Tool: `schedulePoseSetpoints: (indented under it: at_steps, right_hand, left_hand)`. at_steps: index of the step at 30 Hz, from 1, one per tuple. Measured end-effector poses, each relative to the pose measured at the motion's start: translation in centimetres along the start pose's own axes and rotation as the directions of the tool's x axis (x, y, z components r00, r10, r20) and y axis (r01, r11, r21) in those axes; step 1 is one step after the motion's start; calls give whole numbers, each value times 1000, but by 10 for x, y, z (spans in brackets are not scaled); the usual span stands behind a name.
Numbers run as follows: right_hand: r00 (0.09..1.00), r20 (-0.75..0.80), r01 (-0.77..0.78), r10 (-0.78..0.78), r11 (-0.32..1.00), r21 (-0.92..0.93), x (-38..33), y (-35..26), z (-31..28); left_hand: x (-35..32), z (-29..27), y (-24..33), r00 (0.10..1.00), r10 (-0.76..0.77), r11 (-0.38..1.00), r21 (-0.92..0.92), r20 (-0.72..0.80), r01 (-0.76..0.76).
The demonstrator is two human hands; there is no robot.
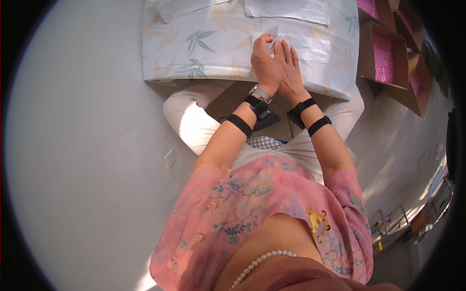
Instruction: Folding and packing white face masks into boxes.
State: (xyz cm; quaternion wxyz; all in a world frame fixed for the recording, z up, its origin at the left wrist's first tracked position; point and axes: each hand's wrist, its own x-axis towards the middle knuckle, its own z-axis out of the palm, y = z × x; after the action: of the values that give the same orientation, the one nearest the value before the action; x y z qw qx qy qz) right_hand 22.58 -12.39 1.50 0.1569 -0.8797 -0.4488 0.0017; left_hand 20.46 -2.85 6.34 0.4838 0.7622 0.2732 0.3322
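Observation:
My left hand (265,62) and my right hand (291,68) meet over the near edge of a table covered by a pale cloth with a leaf print (194,53). Both pinch a small white paper piece (270,40) between the fingertips, the left hand curled over it and the right hand's fingers stretched along its side. Most of the piece is hidden behind my fingers. Black straps circle both wrists, and a watch sits on the left one.
White paper sheets (287,9) lie further back on the cloth, another white sheet (310,47) beside my right hand. Open cardboard boxes with pink contents (384,57) stand on the floor to the right. Grey floor spreads to the left.

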Motion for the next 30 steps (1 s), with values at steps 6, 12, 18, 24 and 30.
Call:
schedulePoseSetpoints:
  at_steps: [6,12,18,24,30]
  right_hand:
    - [1000,-22,1,0,999,32,0,-2,0]
    - [998,-48,34,-32,999,38,0,-3,-8]
    - [999,14,37,-37,999,-4,-1,-2,-4]
    - [991,120,43,-52,996,76,-7,2,-5]
    - [998,-9,67,-66,996,52,-1,-7,-20]
  left_hand:
    - [-8,8,-3,997,-48,977,211,67,32]
    - [-9,6,-7,997,5,969,247,83,-25]
    - [-10,1,-14,984,59,965,243,168,-99]
    - [-10,-8,-17,959,175,944,240,224,-228]
    - [3,-58,-49,999,-40,924,381,22,29]
